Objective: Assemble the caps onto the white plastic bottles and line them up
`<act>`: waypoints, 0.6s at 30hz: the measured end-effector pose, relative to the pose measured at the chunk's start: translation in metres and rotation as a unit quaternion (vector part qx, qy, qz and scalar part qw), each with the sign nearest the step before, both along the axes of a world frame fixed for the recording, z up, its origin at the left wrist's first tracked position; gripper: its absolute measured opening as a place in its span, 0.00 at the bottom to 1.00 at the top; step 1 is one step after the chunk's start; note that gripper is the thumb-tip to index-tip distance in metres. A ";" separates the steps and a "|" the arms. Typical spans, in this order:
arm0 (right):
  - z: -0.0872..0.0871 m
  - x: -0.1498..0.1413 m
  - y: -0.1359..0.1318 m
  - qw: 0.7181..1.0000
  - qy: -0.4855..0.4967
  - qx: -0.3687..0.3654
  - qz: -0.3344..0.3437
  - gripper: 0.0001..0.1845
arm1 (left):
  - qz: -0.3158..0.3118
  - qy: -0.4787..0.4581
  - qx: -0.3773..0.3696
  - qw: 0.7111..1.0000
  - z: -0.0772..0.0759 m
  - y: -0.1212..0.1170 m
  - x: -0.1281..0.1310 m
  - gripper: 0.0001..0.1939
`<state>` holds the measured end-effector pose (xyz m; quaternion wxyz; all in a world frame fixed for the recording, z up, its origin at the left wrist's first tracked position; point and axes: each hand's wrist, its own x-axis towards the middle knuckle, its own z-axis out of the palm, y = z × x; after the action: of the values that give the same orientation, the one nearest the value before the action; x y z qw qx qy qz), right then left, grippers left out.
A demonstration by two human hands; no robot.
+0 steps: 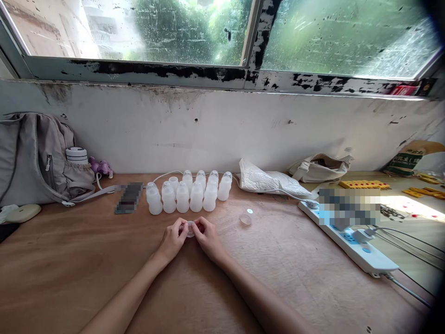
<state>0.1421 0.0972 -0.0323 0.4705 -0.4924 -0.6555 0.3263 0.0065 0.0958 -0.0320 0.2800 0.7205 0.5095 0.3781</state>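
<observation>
Both hands meet over the table in front of the bottles. My left hand [174, 239] and my right hand [207, 237] pinch opposite sides of a small clear plastic ring [190, 229]. Fingers cover part of its rim. Just beyond stand several frosted white baby bottles [182, 198] in rows, most with clear domed tops. One bottle [173, 182] in the back row has no dome on it. To the right of my hands, a clear round plastic piece [245, 219] lies on the wood, with a small white disc [250, 211] beside its far edge.
A white power strip [358, 248] with plugs and cables runs along the right. Behind it are a white padded bag [271, 181] and a beige pouch [321, 168]. On the left are a phone-like dark object [128, 198] and a grey backpack [38, 157]. The window wall bounds the table.
</observation>
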 end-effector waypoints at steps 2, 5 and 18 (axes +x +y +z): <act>0.000 0.000 0.000 1.000 -0.006 0.002 0.001 0.10 | -0.006 -0.005 -0.004 1.000 0.000 0.000 0.000 0.11; -0.001 0.000 0.000 1.000 -0.008 0.008 0.002 0.09 | -0.013 -0.014 -0.008 1.000 0.000 0.000 0.000 0.11; 0.000 -0.001 0.001 1.000 -0.010 0.009 -0.010 0.05 | -0.007 -0.031 -0.004 0.999 -0.001 0.003 -0.001 0.08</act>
<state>0.1413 0.0985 -0.0326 0.4716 -0.4981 -0.6581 0.3103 0.0060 0.0988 -0.0329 0.3011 0.7111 0.4968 0.3961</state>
